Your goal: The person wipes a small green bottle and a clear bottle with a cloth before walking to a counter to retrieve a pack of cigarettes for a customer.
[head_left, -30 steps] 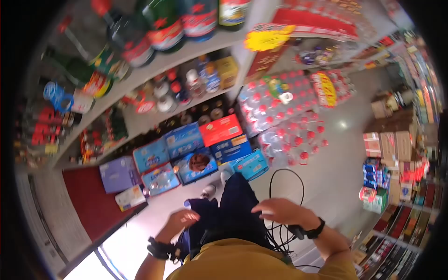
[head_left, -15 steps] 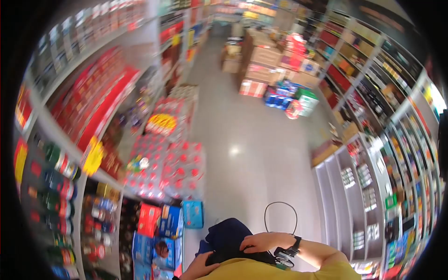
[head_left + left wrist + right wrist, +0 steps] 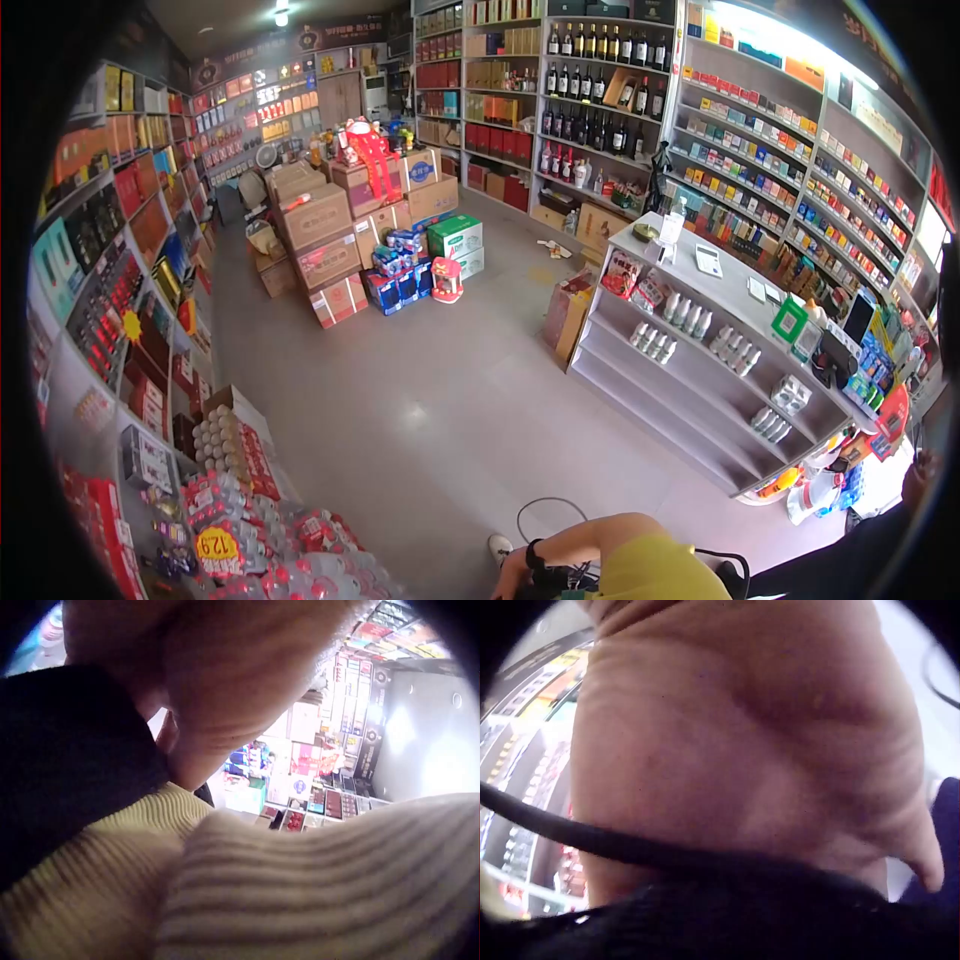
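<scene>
My right hand (image 3: 512, 575) hangs low at the bottom edge of the head view, near the dark cable on the floor, its fingers cut off there. In the right wrist view its palm fills the picture, with a straight thumb (image 3: 928, 862) beside dark blue cloth (image 3: 945, 810). My left hand (image 3: 225, 697) shows only in the left wrist view, close up. One digit comes down to the ribbed yellow shirt (image 3: 315, 877), next to dark cloth (image 3: 67, 750). Its other fingers are hidden, and I cannot tell whether it grips the cloth.
A shop counter (image 3: 640, 385) with small white bottles stands at right. Stacked cartons (image 3: 320, 225) rise from the floor farther back. Shrink-wrapped bottles (image 3: 310, 575) lie at lower left. A cable loop (image 3: 545, 503) lies near my shoe (image 3: 500, 546). At lower right is another person's arm (image 3: 860, 555).
The head view has swung up and right, from the bottle shelf and floor to the counter and far shelves. Both hands moved in to the waist; the left has since left the head view.
</scene>
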Available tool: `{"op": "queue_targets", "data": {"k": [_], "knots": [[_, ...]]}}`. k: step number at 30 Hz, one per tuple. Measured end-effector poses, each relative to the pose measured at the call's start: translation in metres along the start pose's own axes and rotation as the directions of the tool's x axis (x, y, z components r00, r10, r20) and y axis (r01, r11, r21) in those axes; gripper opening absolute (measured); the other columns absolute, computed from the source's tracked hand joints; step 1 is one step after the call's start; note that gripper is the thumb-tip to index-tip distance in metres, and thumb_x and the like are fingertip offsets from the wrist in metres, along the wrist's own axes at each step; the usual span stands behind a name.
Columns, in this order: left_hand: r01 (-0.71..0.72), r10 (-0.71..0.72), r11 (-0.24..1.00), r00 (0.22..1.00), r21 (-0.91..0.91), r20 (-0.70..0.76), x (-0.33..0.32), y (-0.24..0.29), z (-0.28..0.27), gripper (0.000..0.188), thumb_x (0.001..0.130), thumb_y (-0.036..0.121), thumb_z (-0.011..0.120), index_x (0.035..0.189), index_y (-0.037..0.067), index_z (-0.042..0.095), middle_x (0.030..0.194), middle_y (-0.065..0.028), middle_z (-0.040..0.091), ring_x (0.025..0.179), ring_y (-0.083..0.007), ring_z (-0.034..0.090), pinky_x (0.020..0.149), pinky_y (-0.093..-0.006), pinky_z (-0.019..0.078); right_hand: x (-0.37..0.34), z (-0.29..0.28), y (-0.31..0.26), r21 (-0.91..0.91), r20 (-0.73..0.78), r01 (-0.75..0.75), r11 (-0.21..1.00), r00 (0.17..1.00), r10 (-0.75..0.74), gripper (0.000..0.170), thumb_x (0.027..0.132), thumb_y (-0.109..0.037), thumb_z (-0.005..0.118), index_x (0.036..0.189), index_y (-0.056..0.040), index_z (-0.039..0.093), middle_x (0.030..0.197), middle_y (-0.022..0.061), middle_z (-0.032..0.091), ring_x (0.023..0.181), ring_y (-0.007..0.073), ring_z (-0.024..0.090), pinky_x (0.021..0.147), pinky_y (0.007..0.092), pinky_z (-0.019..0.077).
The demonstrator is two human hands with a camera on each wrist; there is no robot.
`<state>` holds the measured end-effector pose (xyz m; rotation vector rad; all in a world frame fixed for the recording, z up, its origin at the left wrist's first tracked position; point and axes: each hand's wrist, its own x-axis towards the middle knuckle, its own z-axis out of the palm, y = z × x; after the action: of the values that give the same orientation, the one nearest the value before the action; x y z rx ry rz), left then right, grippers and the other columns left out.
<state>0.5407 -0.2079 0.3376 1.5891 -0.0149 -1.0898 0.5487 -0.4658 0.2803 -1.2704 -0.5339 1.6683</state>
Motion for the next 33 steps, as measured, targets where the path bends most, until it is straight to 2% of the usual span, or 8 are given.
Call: {"op": "queue_targets", "data": {"k": [12, 19, 22, 24, 30, 31, 32, 33], "knots": [[-0.155, 0.105, 0.986, 0.872, 0.066, 0.477, 0.192, 0.243, 0.046, 0.046, 0.085, 0.015, 0.065, 0.125, -0.006, 0.055, 0.113, -0.0114, 0.064, 0.102, -0.0161, 0.059, 0.09, -0.0307, 0.0478, -0.236, -0.116, 0.019, 0.255, -0.429, 0.253, 0.933, 0.895, -0.125, 0.083, 0.084, -0.039, 0.068, 0.149, -0.0116, 0.025, 0.139, 0.0145, 0.044, 0.124, 0.0244, 0.046, 0.096, 0.0375, 0.0446], [-0.23, -0.162, 0.934, 0.415, 0.275, 0.895, 0.389, 0.339, 0.093, 0.041, 0.09, 0.014, 0.063, 0.128, 0.001, 0.054, 0.121, -0.0075, 0.058, 0.111, -0.0127, 0.053, 0.095, -0.0284, 0.0433, -0.348, -0.116, 0.042, 0.317, -0.752, 0.373, 0.872, 0.66, -0.009, 0.092, 0.081, -0.045, 0.07, 0.149, -0.0059, 0.022, 0.141, 0.0186, 0.043, 0.126, 0.0253, 0.045, 0.104, 0.0365, 0.0377], [-0.473, -0.087, 0.86, 0.233, 0.192, 0.968, 0.451, 0.393, 0.132, 0.037, 0.089, 0.016, 0.063, 0.124, 0.004, 0.058, 0.109, -0.0074, 0.063, 0.102, -0.0136, 0.057, 0.089, -0.0281, 0.0453, -0.356, -0.111, 0.077, 0.515, -0.775, 0.271, 0.813, 0.552, 0.308, 0.082, 0.084, -0.042, 0.067, 0.147, -0.0065, 0.028, 0.137, 0.0171, 0.047, 0.123, 0.0254, 0.047, 0.104, 0.0367, 0.0377], [-0.623, -0.33, 0.726, 0.054, 0.29, 0.942, 0.472, 0.451, 0.162, 0.036, 0.088, 0.02, 0.064, 0.121, 0.007, 0.06, 0.1, -0.008, 0.066, 0.093, -0.0151, 0.059, 0.084, -0.029, 0.0466, -0.368, -0.111, 0.068, 0.535, -0.788, 0.34, 0.773, 0.53, 0.312, 0.073, 0.086, -0.04, 0.065, 0.143, -0.0067, 0.034, 0.133, 0.0187, 0.05, 0.12, 0.0281, 0.049, 0.101, 0.0379, 0.039], [-0.7, -0.476, 0.677, -0.181, 0.227, 0.861, 0.576, 0.506, 0.195, 0.048, 0.089, 0.024, 0.062, 0.132, 0.005, 0.05, 0.102, -0.0103, 0.065, 0.092, -0.0186, 0.061, 0.083, -0.0296, 0.047, -0.41, -0.165, 0.028, 0.022, -0.953, 0.627, 0.779, 0.25, -0.174, 0.051, 0.091, -0.035, 0.057, 0.132, -0.0073, 0.049, 0.121, 0.0235, 0.059, 0.11, 0.0361, 0.056, 0.095, 0.0414, 0.0428], [-0.689, -0.432, 0.701, -0.202, 0.186, 0.879, 0.602, 0.519, 0.195, 0.049, 0.09, 0.025, 0.061, 0.134, 0.005, 0.049, 0.107, -0.0116, 0.064, 0.097, -0.0193, 0.06, 0.085, -0.03, 0.0469, -0.427, -0.179, 0.031, 0.074, -0.966, 0.617, 0.783, 0.238, -0.096, 0.047, 0.091, -0.034, 0.056, 0.13, -0.0073, 0.052, 0.119, 0.0243, 0.061, 0.109, 0.0374, 0.057, 0.093, 0.042, 0.0435], [-0.742, -0.484, 0.641, -0.193, 0.196, 0.854, 0.633, 0.534, 0.196, 0.052, 0.092, 0.028, 0.06, 0.137, 0.005, 0.045, 0.114, -0.0143, 0.061, 0.107, -0.0205, 0.057, 0.091, -0.0302, 0.0454, -0.454, -0.193, 0.04, 0.502, -0.865, 0.614, 0.609, 0.371, 0.338, 0.074, 0.086, -0.039, 0.068, 0.144, -0.0063, 0.037, 0.138, 0.0123, 0.048, 0.124, 0.0219, 0.047, 0.105, 0.0354, 0.0363], [-0.743, -0.448, 0.628, -0.105, 0.229, 0.888, 0.666, 0.551, 0.192, 0.051, 0.093, 0.028, 0.059, 0.137, 0.005, 0.046, 0.114, -0.0137, 0.062, 0.107, -0.0198, 0.057, 0.092, -0.0303, 0.0451, -0.486, -0.219, 0.036, 0.501, -0.865, 0.63, 0.594, 0.367, 0.341, 0.074, 0.086, -0.039, 0.068, 0.144, -0.0063, 0.037, 0.138, 0.0123, 0.048, 0.124, 0.0219, 0.047, 0.105, 0.0354, 0.0363]]}}
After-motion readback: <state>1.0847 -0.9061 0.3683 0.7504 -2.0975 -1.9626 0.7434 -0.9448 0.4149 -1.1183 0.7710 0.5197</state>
